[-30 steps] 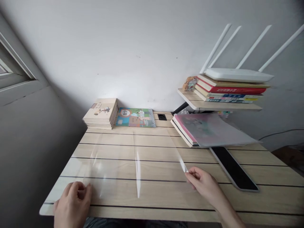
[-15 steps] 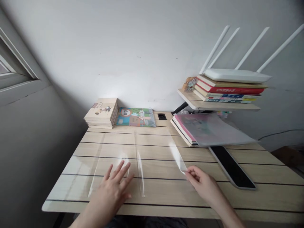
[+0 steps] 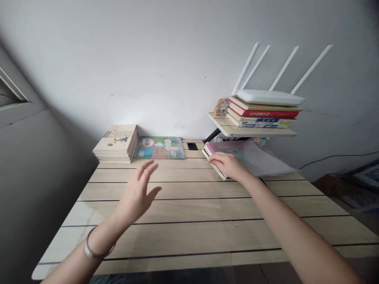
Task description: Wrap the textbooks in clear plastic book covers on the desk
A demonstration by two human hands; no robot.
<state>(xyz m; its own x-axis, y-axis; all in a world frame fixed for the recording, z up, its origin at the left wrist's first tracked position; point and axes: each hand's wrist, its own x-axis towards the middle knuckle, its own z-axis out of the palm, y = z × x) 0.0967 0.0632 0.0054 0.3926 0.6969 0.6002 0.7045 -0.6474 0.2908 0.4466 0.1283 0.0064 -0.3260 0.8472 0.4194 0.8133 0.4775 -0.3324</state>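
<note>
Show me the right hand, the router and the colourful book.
right hand (image 3: 227, 165), head view, back of the hand.
router (image 3: 268, 97), head view, top of its white body.
colourful book (image 3: 160, 147), head view, middle of its cover.

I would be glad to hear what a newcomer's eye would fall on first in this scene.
Two bare arms reach over the slatted desk: the right hand lies on the pink-covered pile at the back right, and the left hand hangs open above the wood, holding nothing. Next comes the white router with four antennas, on top of books on a small shelf above that pile.
</note>
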